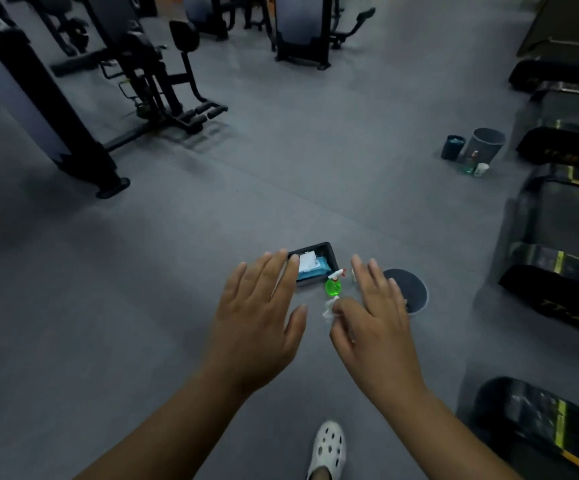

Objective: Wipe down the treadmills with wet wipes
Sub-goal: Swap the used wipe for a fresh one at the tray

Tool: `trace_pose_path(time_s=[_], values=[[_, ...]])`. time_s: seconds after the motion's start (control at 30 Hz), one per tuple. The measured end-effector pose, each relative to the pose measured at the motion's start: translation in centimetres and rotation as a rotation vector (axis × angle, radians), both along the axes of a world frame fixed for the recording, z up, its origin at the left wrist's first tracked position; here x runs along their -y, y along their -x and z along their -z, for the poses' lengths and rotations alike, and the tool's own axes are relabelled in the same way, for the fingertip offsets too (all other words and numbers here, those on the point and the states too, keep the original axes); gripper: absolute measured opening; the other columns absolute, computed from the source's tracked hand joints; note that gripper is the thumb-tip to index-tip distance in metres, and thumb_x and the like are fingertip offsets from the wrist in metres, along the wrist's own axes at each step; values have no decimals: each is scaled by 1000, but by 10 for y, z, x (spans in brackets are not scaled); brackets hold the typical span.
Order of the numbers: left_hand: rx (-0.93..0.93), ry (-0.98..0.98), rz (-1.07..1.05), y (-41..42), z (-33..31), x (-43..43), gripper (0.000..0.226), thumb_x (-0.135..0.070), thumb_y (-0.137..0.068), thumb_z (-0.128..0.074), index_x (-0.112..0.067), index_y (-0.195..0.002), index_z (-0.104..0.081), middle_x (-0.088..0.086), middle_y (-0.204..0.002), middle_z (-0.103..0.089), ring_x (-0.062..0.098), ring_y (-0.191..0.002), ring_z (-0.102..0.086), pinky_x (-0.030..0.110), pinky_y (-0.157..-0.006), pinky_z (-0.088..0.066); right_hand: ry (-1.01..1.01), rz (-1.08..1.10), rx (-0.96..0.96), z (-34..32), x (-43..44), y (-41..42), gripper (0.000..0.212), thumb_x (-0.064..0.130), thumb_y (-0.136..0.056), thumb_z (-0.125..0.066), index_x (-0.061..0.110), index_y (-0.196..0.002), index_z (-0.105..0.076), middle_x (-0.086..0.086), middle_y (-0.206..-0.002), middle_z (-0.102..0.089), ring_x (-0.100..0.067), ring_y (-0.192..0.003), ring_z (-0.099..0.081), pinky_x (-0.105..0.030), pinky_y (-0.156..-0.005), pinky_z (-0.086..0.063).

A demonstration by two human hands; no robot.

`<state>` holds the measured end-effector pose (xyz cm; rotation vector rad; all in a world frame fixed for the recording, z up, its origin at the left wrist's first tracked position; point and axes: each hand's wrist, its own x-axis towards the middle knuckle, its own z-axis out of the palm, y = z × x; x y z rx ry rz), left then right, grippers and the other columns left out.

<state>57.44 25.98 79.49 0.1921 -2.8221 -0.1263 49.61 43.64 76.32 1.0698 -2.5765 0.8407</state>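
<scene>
Premises: a gym. Black strength machines [163, 81] with padded seats and foot rollers stand left and rear on a grey floor [281, 174]. A row of treadmills [558, 271] lines the right edge, dark decks trimmed yellow. Lighting is dim; the gold lettering on their hoods, possibly a model mark, is unreadable.

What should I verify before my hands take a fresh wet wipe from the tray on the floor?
1. Pack of wipes lies in the black tray: ok.
2. Left hand is empty, fingers straight, reaching over the tray's left side: ok.
3. Right hand is free: cannot tell. A crumpled white wipe shows at its thumb, either pinched or lying on the floor.
4. Path is clear of the green spray bottle: not ok. It stands between the hands, beside the tray.
5. Round dark bin for a used wipe is close, just past the right hand: ok.
</scene>
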Motion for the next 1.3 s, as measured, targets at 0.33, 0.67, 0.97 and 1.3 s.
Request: trace_pose_path(time_s=[0.33, 0.67, 0.97, 1.3], values=[[114, -129, 8, 244, 77, 138, 65, -46, -98, -34, -11, -152, -42, 9, -156, -43, 27, -143, -40, 45, -120, -26, -158, 66, 103, 64, 130, 241, 14, 8, -81, -74, 13, -87, -63, -14, -161, -33, -33, -151, -25, -52, -119, -22], [334, -187, 409, 454, 225, 167, 65, -44, -96, -38, -10, -152, -41, 11, -158, -39, 29, -145, -37, 51, -118, -28, -294, 475, 278, 195, 135, 383, 13, 7, -79, -74, 14, -83, -63, -17, -158, -37, -36, -148, -30, -60, -116, -29], [448, -176, 701, 545, 263, 34, 66, -44, -98, -36, -10, -155, -36, 11, -160, -36, 28, -147, -34, 52, -119, -27, -242, 784, 387, 229, 25, 428, 6, 14, -89, -65, 17, -87, -61, -10, -164, -27, -27, -154, -15, -50, -124, -16], [528, -168, 623, 594, 332, -66, 63, -44, -100, -36, -10, -153, -38, 12, -159, -38, 30, -146, -36, 52, -119, -28, -210, 816, 566, 324, -52, 488, 16, 14, -89, -64, 15, -105, -65, -11, -164, -27, -26, -153, -17, -41, -123, -6]])
